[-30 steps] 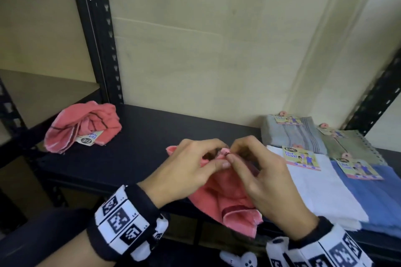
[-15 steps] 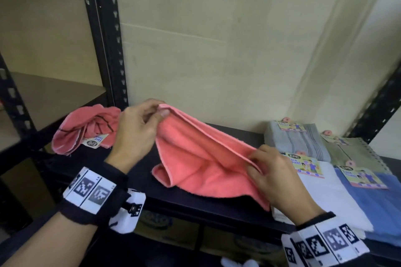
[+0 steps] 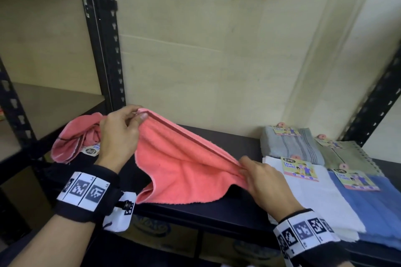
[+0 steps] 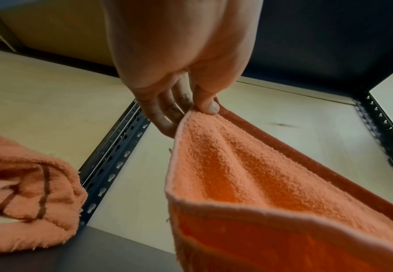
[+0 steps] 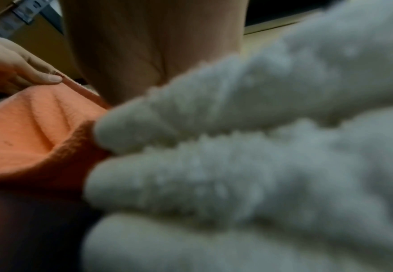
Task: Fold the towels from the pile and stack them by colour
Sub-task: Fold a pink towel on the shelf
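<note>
While your left hand pinches one top corner of the coral towel between thumb and fingers, your right hand grips the opposite corner, so the doubled upper edge runs taut between them, high on the left and sloping down to the right. Its body sags below that edge and its lower hem drapes onto the front of the dark shelf. Behind your left hand lies a second coral towel, crumpled, with dark stripes and a paper label tucked beside it (your wrist hides part of that label). To your right the folded towels sit in two rows: a grey towel and a green towel at the back against the pale wall board, a white towel and a blue towel in front, each carrying a printed card. Your right hand hovers just over the near left corner of the white one, and the held corner of the coral cloth hangs right at its edge; from the right wrist view that white pile fills most of the picture as a blurred mass, so your right fingers cannot be seen there. A black slotted upright stands directly behind your left hand, and another upright rises at the far right behind the green towel. The left wrist view shows your thumb pressing the towel corner against the fingers underneath.
</note>
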